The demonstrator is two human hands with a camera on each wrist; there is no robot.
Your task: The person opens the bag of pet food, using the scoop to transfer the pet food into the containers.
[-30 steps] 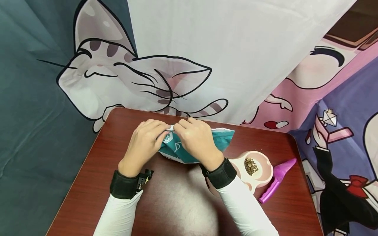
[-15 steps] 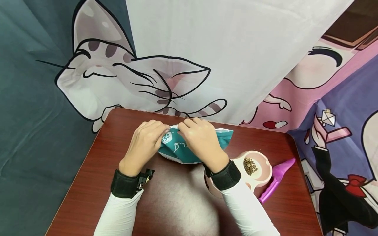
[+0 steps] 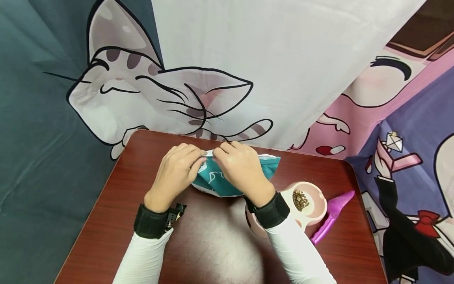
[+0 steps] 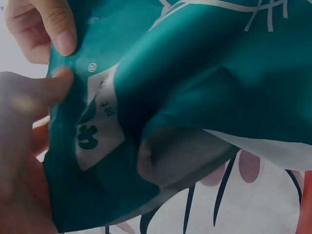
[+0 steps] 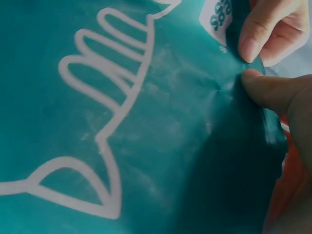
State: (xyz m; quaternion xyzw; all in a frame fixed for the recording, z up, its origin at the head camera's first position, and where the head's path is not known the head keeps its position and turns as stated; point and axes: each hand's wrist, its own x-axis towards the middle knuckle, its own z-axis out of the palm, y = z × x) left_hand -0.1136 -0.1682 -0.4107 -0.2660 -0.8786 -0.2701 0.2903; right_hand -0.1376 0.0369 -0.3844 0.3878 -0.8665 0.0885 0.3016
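A teal bag (image 3: 221, 185) with white line drawing and a white top edge stands near the table's far side. My left hand (image 3: 175, 171) pinches that top edge left of centre, thumb on the near face. Close beside it, my right hand (image 3: 244, 169) pinches the same edge between thumb and fingers. In the left wrist view the bag's teal film (image 4: 195, 73) bends into a fold over a white label. The right wrist view shows smooth film (image 5: 161, 146), with both thumbs nearly meeting at the edge. The bag's contents are hidden.
A pale pink double bowl (image 3: 320, 205) stands at the right, partly behind my right wrist, with brown kibble (image 3: 300, 200) in one side. Beside it lies a purple scoop (image 3: 334, 213). The brown table (image 3: 131, 185) ends against a printed cloth (image 3: 283, 79).
My right hand has shifted slightly right along the bag's edge. The left hand then slid a little right, and its thumb now covers much of the white label. Bowl and scoop stay put.
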